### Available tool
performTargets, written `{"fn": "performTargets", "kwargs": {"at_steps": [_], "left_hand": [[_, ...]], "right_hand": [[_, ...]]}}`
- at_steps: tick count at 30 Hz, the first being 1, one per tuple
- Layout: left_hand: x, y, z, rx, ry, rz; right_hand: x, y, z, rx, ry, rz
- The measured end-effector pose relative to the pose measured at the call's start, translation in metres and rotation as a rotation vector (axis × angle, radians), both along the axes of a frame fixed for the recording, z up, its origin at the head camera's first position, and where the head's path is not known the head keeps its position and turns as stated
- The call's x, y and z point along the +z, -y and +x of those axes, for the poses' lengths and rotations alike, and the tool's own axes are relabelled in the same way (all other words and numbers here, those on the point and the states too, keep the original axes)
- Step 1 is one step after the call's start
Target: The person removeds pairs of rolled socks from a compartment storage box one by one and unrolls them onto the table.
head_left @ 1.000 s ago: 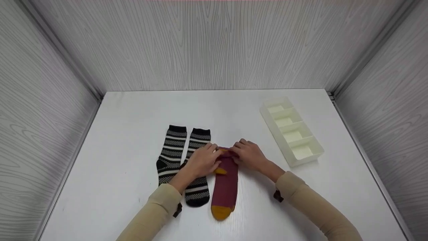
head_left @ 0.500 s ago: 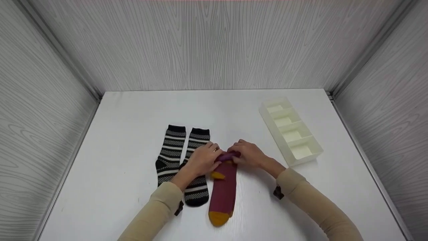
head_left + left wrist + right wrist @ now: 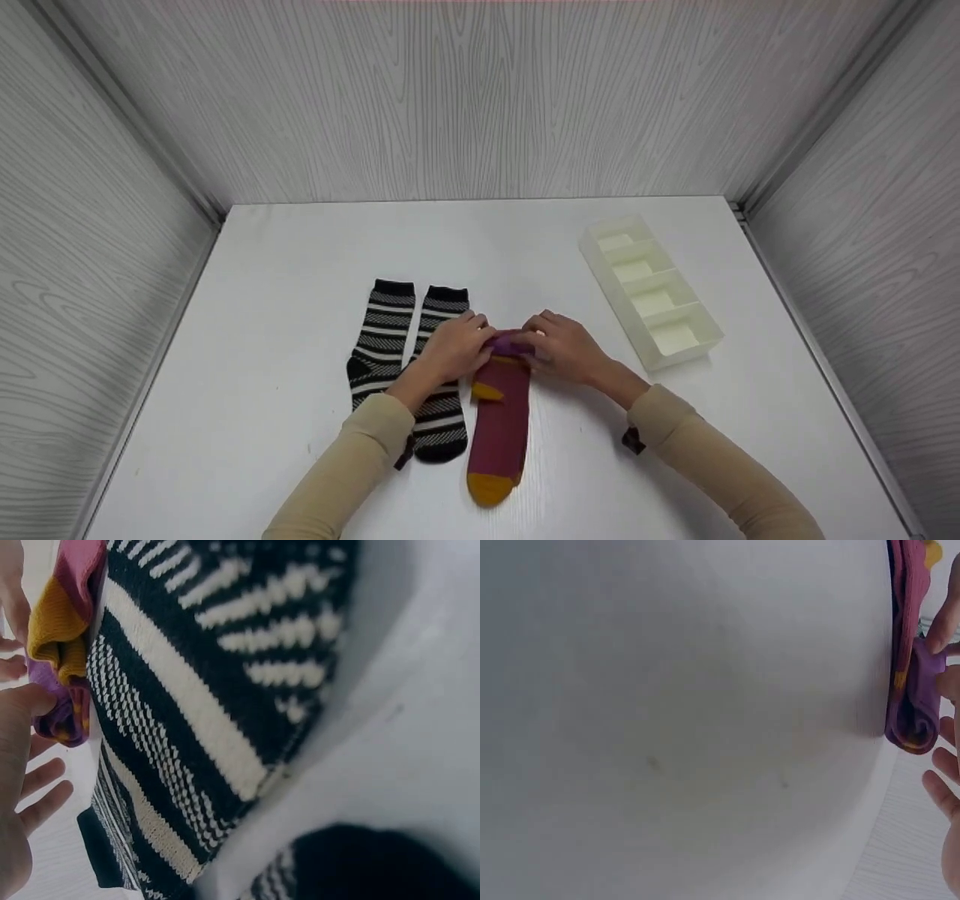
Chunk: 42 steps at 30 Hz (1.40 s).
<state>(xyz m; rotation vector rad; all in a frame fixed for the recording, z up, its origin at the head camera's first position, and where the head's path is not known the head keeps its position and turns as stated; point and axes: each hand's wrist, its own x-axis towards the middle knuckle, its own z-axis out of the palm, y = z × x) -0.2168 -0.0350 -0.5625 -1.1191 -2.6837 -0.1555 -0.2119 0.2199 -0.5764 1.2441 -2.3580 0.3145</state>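
A maroon sock pair with mustard toes and heel lies lengthwise, its cuff end rolled into a purple bundle. My left hand pinches the left end of this roll, and in the left wrist view the thumb lies against the purple knit. At the opposite end, my right hand pinches the roll with thumb and index finger; its other fingers stick out loosely in the right wrist view, beside the coiled layers. Partly under my left hand and wrist lies a black-and-white striped sock.
A second striped sock lies just left of the first, partly hidden by the left sleeve. A translucent white tray with several compartments stands at the right on the white table. Grey wood-grain panels enclose the back and sides.
The cuff end of the maroon socks has been turned over into a purple roll toward the toes. The socks have shifted slightly toward the person. Both hands stay at the roll's ends.
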Motion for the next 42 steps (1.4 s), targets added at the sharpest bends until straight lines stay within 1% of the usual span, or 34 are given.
{"fn": "performTargets", "kwargs": {"at_steps": [2, 4, 7, 12, 18, 22, 25, 31, 33, 36, 42], "left_hand": [[-0.002, -0.001, -0.003, 0.009, 0.031, 0.001], [-0.003, -0.002, -0.005, 0.016, 0.064, -0.004], [-0.003, -0.003, -0.007, 0.015, 0.092, -0.001], [0.001, -0.005, -0.008, 0.014, 0.112, 0.000], [0.003, -0.004, -0.004, 0.044, 0.112, -0.067], [0.002, -0.004, -0.003, 0.059, 0.089, -0.072], [0.000, -0.005, -0.003, 0.063, 0.054, -0.059], [-0.005, -0.011, -0.007, 0.087, -0.031, -0.005], [-0.005, -0.013, -0.009, 0.097, -0.047, 0.002], [-0.005, -0.016, -0.012, 0.108, -0.052, 0.005], [-0.007, -0.017, -0.018, 0.126, -0.025, 0.035]], "right_hand": [[-0.001, 0.001, 0.001, 0.004, -0.066, 0.020], [-0.001, 0.002, 0.002, -0.014, -0.103, 0.053], [-0.002, 0.003, 0.001, -0.058, -0.117, 0.108], [-0.003, 0.005, -0.002, -0.117, -0.109, 0.167], [-0.003, 0.009, -0.008, -0.148, -0.037, 0.178], [-0.003, 0.012, -0.014, -0.155, -0.016, 0.183], [-0.002, 0.013, -0.018, -0.164, 0.017, 0.170], [-0.002, 0.014, -0.025, -0.212, 0.173, 0.087], [-0.001, 0.013, -0.027, -0.223, 0.199, 0.070], [0.000, 0.011, -0.027, -0.233, 0.180, 0.050], [-0.001, 0.006, -0.026, -0.235, 0.010, -0.018]]}}
